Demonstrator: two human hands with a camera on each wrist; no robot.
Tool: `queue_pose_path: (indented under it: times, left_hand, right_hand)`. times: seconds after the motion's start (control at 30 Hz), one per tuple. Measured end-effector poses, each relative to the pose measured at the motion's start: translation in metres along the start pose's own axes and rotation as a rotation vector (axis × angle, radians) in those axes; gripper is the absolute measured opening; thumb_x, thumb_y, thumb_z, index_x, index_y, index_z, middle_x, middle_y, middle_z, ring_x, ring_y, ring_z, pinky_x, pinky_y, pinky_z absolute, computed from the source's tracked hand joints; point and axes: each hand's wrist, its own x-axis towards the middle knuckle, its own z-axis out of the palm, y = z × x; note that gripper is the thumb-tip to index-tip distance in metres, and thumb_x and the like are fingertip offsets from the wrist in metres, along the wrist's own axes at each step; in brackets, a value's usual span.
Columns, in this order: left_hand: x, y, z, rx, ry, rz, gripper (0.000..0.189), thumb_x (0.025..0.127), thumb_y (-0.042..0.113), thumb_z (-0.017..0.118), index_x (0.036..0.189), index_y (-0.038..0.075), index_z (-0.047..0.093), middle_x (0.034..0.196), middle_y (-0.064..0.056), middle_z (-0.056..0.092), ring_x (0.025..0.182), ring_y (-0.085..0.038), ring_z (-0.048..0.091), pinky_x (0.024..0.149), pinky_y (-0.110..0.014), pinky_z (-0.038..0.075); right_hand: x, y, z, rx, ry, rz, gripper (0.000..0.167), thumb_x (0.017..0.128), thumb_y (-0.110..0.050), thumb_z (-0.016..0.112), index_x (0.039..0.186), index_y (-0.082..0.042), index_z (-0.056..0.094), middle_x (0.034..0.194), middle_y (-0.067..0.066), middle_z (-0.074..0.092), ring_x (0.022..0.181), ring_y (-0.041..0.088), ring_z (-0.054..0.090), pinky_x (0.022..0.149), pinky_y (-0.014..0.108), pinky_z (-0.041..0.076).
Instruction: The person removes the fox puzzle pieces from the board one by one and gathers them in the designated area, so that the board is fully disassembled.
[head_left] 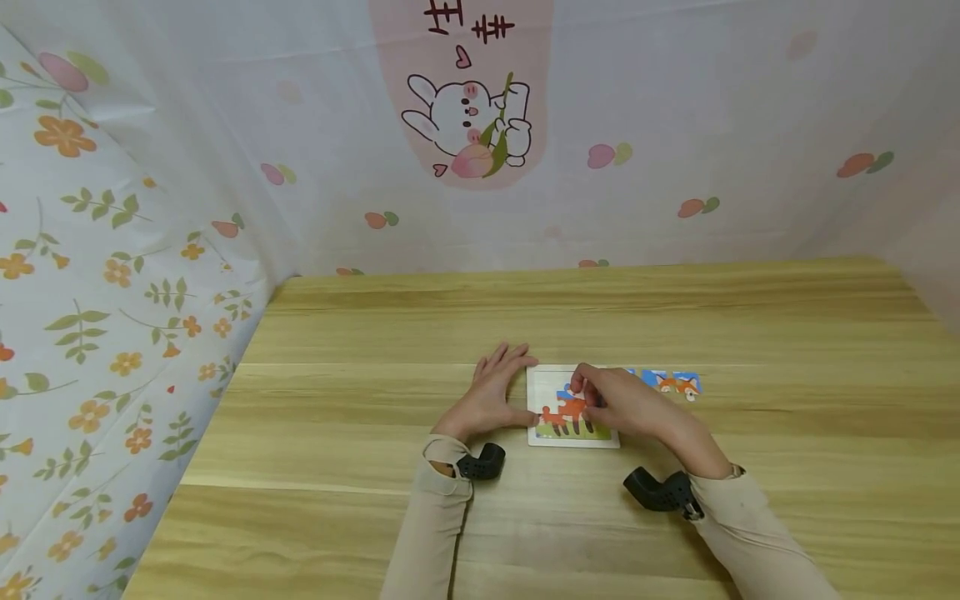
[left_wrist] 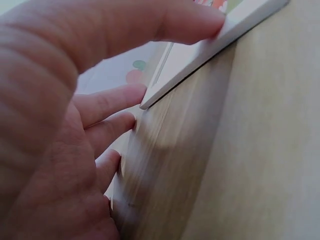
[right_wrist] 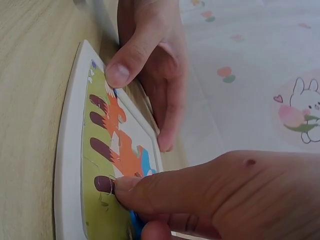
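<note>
A white-framed jigsaw puzzle (head_left: 573, 442) lies on the table, its lower part filled with a picture of an orange fox-like animal on green grass. My left hand (head_left: 491, 396) is at its left side, fingers spread. The left thumb rests on the frame edge, and the index fingertip touches the far corner, as the left wrist view shows. Over the right part of the board, my right hand (head_left: 630, 404) has thumb and fingers curled round a puzzle piece (right_wrist: 134, 224) with blue on it, mostly hidden by the fingers. The right thumb presses on the picture beside a dark leg.
Loose puzzle pieces (head_left: 678, 384) with fox faces on blue lie just right of the board, partly behind the right hand. The wooden table (head_left: 360, 333) meets a white printed curtain (head_left: 315, 183) at the back. Each wrist wears a black camera mount (head_left: 483, 462).
</note>
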Motion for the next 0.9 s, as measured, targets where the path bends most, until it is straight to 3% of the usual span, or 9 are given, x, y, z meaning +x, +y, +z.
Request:
queue_pose_path:
  times: [0.4, 0.9]
  left_hand:
    - [-0.0013, 0.0004, 0.0005, -0.021, 0.012, -0.005, 0.075, 0.069, 0.016, 0.080, 0.136, 0.010, 0.044, 0.152, -0.005, 0.023, 0.141, -0.022, 0.003, 0.110, -0.044, -0.004]
    - [-0.0001, 0.0001, 0.0017, -0.003, 0.017, -0.024, 0.075, 0.067, 0.017, 0.080, 0.134, 0.010, 0.046, 0.151, -0.004, 0.025, 0.141, -0.022, 0.005, 0.110, -0.044, -0.003]
  right_hand:
    - [-0.0012, -0.0009, 0.0022, 0.011, 0.034, -0.036, 0.027, 0.079, 0.006, 0.066, 0.094, -0.005, 0.046, 0.067, -0.005, 0.046, 0.057, 0.007, 0.041, 0.053, 0.024, 0.038]
    - [-0.0014, -0.0053, 0.0054, -0.063, 0.041, 0.038, 0.030, 0.074, 0.002, 0.068, 0.093, -0.007, 0.047, 0.068, -0.003, 0.045, 0.057, 0.010, 0.040, 0.053, 0.025, 0.036]
